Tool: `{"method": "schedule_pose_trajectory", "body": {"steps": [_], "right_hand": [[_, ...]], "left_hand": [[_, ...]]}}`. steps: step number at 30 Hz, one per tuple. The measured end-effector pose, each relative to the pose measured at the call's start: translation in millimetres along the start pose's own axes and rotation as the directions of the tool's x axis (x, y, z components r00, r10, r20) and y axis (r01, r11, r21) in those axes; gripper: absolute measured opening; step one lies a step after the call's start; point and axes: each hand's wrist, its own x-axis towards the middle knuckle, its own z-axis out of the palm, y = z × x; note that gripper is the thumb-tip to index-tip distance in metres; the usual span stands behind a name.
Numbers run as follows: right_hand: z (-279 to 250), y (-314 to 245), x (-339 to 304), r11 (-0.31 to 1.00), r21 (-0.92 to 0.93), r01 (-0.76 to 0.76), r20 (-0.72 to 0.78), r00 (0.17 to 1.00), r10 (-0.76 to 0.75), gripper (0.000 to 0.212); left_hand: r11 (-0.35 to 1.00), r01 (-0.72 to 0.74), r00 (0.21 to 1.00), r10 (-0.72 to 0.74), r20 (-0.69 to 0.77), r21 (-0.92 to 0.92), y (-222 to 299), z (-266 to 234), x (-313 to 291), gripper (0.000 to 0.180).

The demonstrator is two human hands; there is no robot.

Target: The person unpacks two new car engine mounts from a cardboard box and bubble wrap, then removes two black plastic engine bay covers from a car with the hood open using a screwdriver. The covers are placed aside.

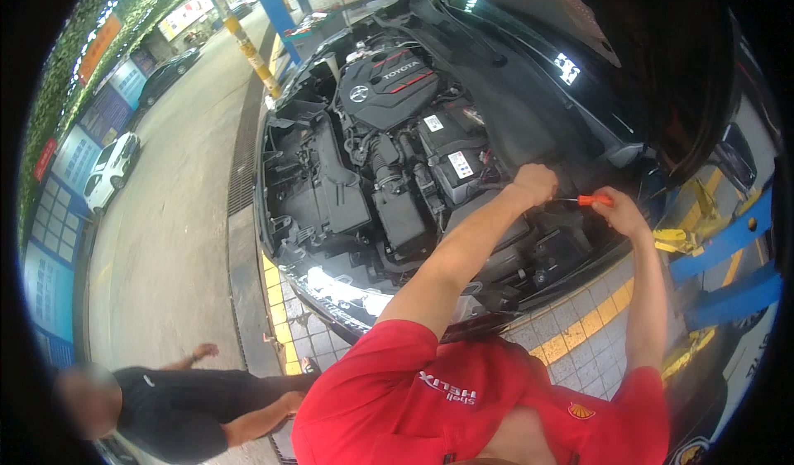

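Observation:
My right hand [620, 211] is closed round the orange-red handle of a screwdriver [592, 200]. Its thin shaft points left, toward my left hand [537, 184]. That hand is closed over the near right corner of the engine bay, knuckles up, and whatever its fingers pinch is hidden. Both hands are above the car's open engine bay, close to the fender and the base of the windshield. Left of my left hand sits the black battery [456, 166] with white labels. Farther off is the black engine cover [389, 89] with red stripes.
A raised hood [571, 10] hangs over the far right. Blue lift arms [736, 238] with yellow parts stand right of my right forearm. A person in black [182, 407] is at lower left. Parked cars and a yellow-and-blue post [250, 56] lie beyond.

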Motion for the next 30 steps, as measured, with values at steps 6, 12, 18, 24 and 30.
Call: {"method": "schedule_pose_trajectory", "body": {"steps": [6,12,18,24,30], "right_hand": [[-5,2,-1,0.983,-0.185,0.008,0.012,1.0,-0.005,0.036],[-2,5,-4,0.935,-0.336,0.114,0.036,0.993,-0.108,0.037],[2,15,-2,0.888,-0.419,0.189,-0.008,0.977,-0.212,0.035],[-3,12,1,0.926,-0.342,0.159,0.066,0.987,-0.145,0.033],[-6,18,8,0.916,-0.307,0.257,0.125,0.966,-0.229,0.033]], "left_hand": [[0.999,-0.004,0.999,0.006,-0.052,0.039,5,4,-1,0.009],[0.989,-0.049,0.997,0.058,-0.059,0.141,8,6,5,0.012],[0.986,-0.096,0.995,0.097,-0.003,0.136,5,1,11,0.012],[0.991,-0.075,0.997,0.075,0.0,0.113,7,-6,6,0.012],[0.983,-0.082,0.997,0.083,0.0,0.167,4,-10,1,0.019]]}}
